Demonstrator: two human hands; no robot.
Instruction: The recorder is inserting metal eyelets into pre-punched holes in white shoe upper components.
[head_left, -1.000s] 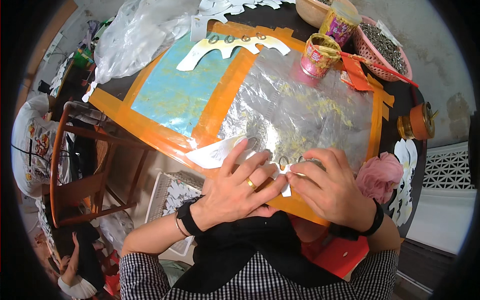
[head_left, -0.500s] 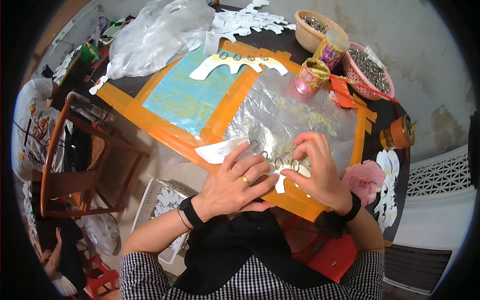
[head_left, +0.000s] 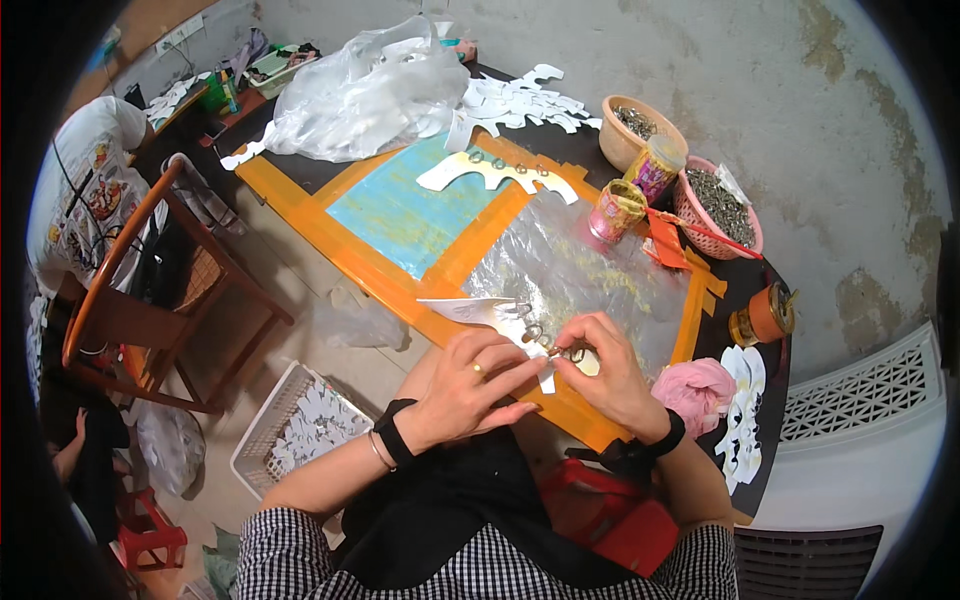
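Note:
A white scalloped piece [head_left: 473, 309] with several metal rings [head_left: 535, 331] along it lies at the near edge of the work surface. My left hand [head_left: 475, 385] reaches over its near side, fingers stretched and fingertips touching the piece, thumb held apart below. At its right part, my right hand [head_left: 612, 378] pinches a metal ring between thumb and index finger; the fingers partly cover the ring. Farther back, a similar scalloped piece with rings [head_left: 500, 174] rests across the blue sheet [head_left: 400, 215] and orange tape.
Beyond are a plastic bag [head_left: 370, 95], stacked white pieces [head_left: 520, 103], a beige bowl [head_left: 625, 151] and pink basket [head_left: 690, 222] of metal parts. An open tin [head_left: 609, 222], amber jar [head_left: 760, 316] and pink cloth [head_left: 690, 390] stand right. A chair [head_left: 180, 300] is left.
My right thumb and index finger have closed together on a ring. My left hand has drawn back slightly, uncovering more of the piece. The view has shifted.

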